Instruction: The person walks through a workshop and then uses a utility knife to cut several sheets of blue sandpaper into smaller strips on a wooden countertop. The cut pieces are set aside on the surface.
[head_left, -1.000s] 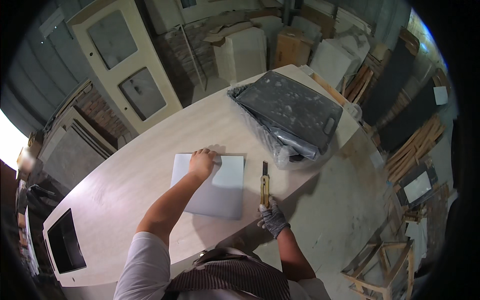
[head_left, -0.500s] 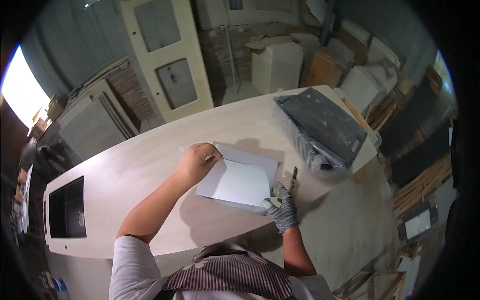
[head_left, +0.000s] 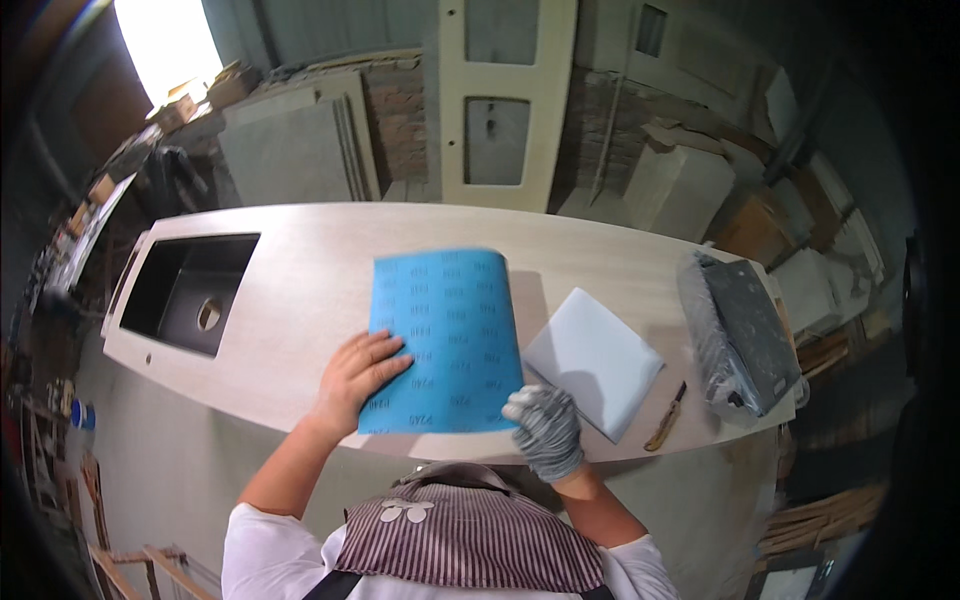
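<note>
A blue sheet of sandpaper (head_left: pixel 440 340), printed side up, is held before me over the pale countertop (head_left: pixel 310 290). My bare left hand (head_left: pixel 362 378) grips its left edge, with the fingers lying over the blue face. At the lower right corner, my right hand (head_left: pixel 545 425), in a grey glove, pinches the sheet. Just right of it lie white sheets (head_left: pixel 595 360), turned at an angle on the countertop. A utility knife (head_left: pixel 666 420) with its dark blade out rests beyond them, near the front edge.
A dark sink (head_left: pixel 190 290) is set into the countertop's left end. At the right end stands a dark slab-like piece (head_left: pixel 750 335) partly wrapped in clear plastic. Behind the countertop lean a cream door panel (head_left: pixel 452 150) and grey boards (head_left: pixel 285 150).
The sandpaper sheet has come up off the white sheets and moved left, its blue face now showing. Both hands are on it. My view has swung to the right side of the countertop less.
</note>
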